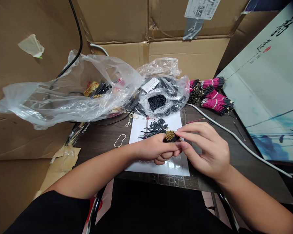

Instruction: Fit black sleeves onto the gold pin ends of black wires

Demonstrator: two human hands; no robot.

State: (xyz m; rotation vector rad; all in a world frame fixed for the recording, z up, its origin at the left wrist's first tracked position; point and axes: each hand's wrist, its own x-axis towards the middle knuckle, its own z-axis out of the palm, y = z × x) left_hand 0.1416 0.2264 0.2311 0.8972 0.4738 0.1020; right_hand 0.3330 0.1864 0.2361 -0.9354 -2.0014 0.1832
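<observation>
Brown cardboard (14, 139) walled off the left side, w/ a clear plastic bag (107, 74) slumped against it, holding snack-type packets & black bits, prob pushed there to keep them off the work area. Next, on the dark bench (100, 148), lay a thin rubber band (119, 140), then a white paper sheet (161, 169) under a small heap of short black sleeves (156, 128), the pale backing likely there so dark parts showed up well. Behind the sheet sat a second clear bag (161, 97) packed w/ similar black pieces, close enough for an easy reach. L hand (155, 150) was curled narrow, closed around a tight gold-tipped black bundle (171, 136), holding it low over the sheet, prob so strays would land on paper. R hand (206, 151) came in from the right, also narrow, its fingertips (183, 131) pinching the bundle's far side. Further right, pink wire bundles (213, 96) w/ white ties & dark ends were stacked at the back of the bench, apparently sorted out of the way. Grey cable (239, 141) ran diagonally past them, & a printed ink-brush board (266, 97) leaned at far right.
</observation>
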